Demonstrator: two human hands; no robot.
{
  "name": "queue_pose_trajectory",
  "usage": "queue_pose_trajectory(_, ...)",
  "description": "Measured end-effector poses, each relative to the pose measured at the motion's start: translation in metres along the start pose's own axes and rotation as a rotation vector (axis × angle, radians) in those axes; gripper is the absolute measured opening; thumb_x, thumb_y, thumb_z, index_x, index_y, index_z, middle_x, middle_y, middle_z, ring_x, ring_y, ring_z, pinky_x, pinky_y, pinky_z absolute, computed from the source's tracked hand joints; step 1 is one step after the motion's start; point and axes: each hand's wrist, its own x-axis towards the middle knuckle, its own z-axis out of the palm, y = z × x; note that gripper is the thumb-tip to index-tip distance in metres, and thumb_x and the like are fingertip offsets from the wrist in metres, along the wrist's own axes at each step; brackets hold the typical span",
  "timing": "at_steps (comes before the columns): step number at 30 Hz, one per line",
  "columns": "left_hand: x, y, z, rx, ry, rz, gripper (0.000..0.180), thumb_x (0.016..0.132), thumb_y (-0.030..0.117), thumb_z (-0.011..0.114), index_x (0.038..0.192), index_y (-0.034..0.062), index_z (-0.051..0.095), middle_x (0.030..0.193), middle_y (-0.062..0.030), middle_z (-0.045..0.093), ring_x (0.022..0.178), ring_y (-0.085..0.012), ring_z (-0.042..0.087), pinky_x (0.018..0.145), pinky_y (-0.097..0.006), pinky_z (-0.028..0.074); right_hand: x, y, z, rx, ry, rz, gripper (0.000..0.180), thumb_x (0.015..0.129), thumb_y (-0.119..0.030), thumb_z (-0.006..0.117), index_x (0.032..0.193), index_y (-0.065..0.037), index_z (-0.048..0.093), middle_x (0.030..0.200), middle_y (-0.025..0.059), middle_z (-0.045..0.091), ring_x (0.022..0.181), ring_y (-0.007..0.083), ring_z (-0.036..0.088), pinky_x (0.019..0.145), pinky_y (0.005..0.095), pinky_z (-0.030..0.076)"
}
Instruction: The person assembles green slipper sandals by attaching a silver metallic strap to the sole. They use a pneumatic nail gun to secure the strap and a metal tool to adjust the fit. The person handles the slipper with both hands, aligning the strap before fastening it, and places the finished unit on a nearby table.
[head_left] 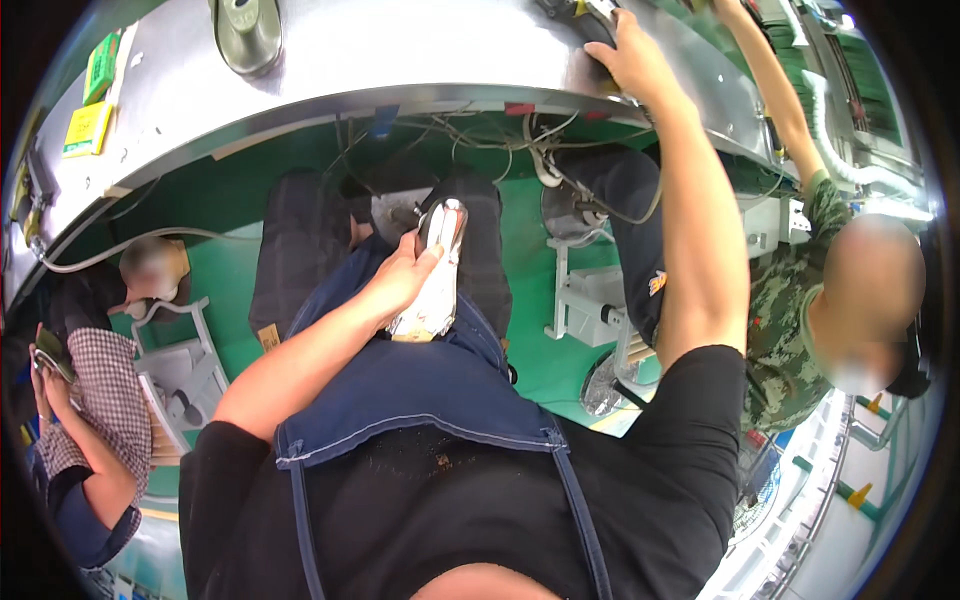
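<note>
Over my lap, my left hand (405,272) is closed around a pale shoe-shaped piece (428,300). Its whitish face is turned up, its rounded end has a dark shiny rim, and a tan edge shows at the end nearest me. My right arm stretches far forward to the right part of the metal workbench (400,45). There my right hand (635,60) has its thumb and fingers apart, beside a dark tool (565,12) with some yellow on it. How far the fingers touch that tool is hard to make out.
An olive-green shoe-shaped form (248,38) stands on the bench, left of a green box (101,68) and yellow box (87,129) at far left only in reverse order: both boxes lie farther left. Cables (470,125) hang beneath. Co-workers sit on both sides; one wears a camouflage top (785,330).
</note>
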Motion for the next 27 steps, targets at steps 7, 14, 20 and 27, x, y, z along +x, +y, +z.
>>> queue_pose_trajectory(7,-0.008,-0.015,0.001,0.046,0.007,0.048,0.061,0.111,0.039,0.053,0.155,0.0003,0.038,0.141,-0.0197,0.061,0.129,-0.0246,0.059,0.108,-0.036,0.045,-0.134,-0.091,-0.089,0.69,-0.364,0.329,0.043,0.075,-0.018,0.086,0.108,0.002,0.067,0.079,0.004,0.067,0.066,0.0123,0.06,0.06,0.0317,0.051)
queue_pose_trajectory(14,-0.023,0.002,0.001,0.093,0.048,0.05,0.063,0.11,0.044,0.052,0.153,0.0,0.04,0.139,-0.0234,0.063,0.128,-0.0307,0.062,0.107,-0.038,0.046,-0.229,-0.137,-0.055,0.981,-0.922,0.305,0.035,0.072,-0.012,0.08,0.098,0.006,0.065,0.078,0.0038,0.063,0.073,0.0107,0.056,0.068,0.0316,0.049)
queue_pose_trajectory(20,-0.023,0.003,-0.003,0.084,0.033,0.065,0.063,0.109,0.044,0.052,0.153,0.0005,0.041,0.139,-0.0238,0.063,0.128,-0.031,0.062,0.107,-0.038,0.046,-0.239,-0.14,-0.04,0.979,-1.002,0.288,0.029,0.072,-0.004,0.077,0.097,0.003,0.064,0.08,-0.0025,0.064,0.074,0.007,0.055,0.07,0.0261,0.048)
queue_pose_trajectory(27,-0.021,0.006,-0.006,0.081,0.023,0.039,0.064,0.109,0.044,0.053,0.154,-0.0002,0.039,0.14,-0.0233,0.062,0.13,-0.03,0.061,0.108,-0.037,0.046,-0.224,-0.139,-0.044,0.946,-1.119,0.36,0.031,0.073,-0.009,0.079,0.095,0.007,0.065,0.076,0.0056,0.064,0.071,0.0105,0.058,0.067,0.0304,0.049)
